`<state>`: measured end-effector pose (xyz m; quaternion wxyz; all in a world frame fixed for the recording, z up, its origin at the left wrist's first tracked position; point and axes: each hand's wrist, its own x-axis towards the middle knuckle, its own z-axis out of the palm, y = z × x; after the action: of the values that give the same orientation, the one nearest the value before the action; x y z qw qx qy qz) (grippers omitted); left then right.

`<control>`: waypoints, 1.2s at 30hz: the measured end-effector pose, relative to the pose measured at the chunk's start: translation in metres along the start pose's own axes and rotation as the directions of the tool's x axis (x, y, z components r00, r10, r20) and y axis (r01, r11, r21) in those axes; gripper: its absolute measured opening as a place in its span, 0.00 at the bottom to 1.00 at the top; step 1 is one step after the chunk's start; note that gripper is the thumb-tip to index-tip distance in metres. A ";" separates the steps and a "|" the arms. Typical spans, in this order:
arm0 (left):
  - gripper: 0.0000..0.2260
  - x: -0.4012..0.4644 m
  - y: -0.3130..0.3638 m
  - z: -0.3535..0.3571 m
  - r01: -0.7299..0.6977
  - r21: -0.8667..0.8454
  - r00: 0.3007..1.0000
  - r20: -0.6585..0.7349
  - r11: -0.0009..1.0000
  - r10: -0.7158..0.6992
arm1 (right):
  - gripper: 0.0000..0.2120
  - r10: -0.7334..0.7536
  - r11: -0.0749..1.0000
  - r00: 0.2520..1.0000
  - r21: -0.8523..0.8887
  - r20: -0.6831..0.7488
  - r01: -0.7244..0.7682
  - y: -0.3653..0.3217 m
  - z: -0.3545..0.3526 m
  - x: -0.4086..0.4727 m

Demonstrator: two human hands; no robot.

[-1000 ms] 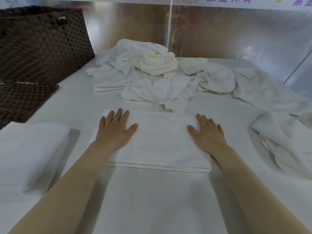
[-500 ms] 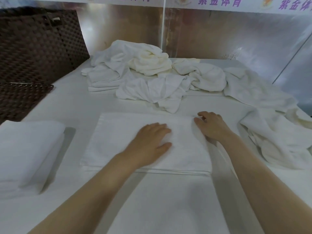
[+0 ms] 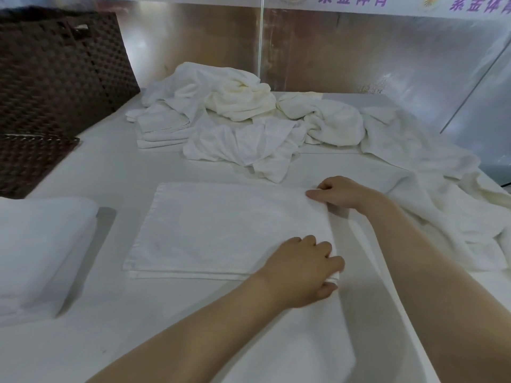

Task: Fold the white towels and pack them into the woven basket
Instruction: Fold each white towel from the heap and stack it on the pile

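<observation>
Left hand [image 3: 301, 268] and right hand [image 3: 338, 193] both pinching folded towel's [image 3: 226, 230] right edge, purple "紫金体育" banner [image 3: 352, 0] overhead.

Folded towel [image 3: 221, 230]: matt white cloth, finely textured weave. Crumpled towels [image 3: 249, 117]: soft terry cloth, white to cream. Basket [image 3: 55, 73]: dark brown woven wicker, rough and open-patterned. Back wall panel [image 3: 331, 51]: brushed metal sheet, dully reflective. Table covering [image 3: 110, 172]: smooth matt white.

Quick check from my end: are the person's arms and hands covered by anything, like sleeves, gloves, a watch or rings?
Nothing is worn. Both forearms are bare as far as the frame shows, with no sleeves in view. The left hand and right hand have no gloves, watch, bracelet or visible rings.
</observation>
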<state>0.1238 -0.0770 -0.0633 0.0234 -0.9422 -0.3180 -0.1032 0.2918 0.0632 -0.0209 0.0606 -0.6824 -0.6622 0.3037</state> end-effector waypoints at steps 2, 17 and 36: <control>0.15 0.003 0.004 -0.003 0.043 0.032 0.999 0.015 0.999 -0.044 | 0.20 0.014 0.998 0.998 0.054 0.054 -0.017 0.001 -0.004 -0.001; 0.05 -0.014 -0.001 -0.047 0.354 -0.537 0.886 -0.068 0.766 -0.458 | 0.14 -0.026 0.933 0.999 0.360 0.025 0.016 -0.024 -0.028 -0.016; 0.14 -0.146 -0.062 -0.095 -0.002 -0.999 0.564 0.040 -0.050 -0.825 | 0.07 -0.472 0.881 0.866 0.123 0.165 0.457 -0.208 -0.035 -0.018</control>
<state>-0.0443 -0.1248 -0.0028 -0.5223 -0.4482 -0.4380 -0.5783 0.1300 0.0810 0.1139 0.0955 -0.4678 -0.7969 0.3702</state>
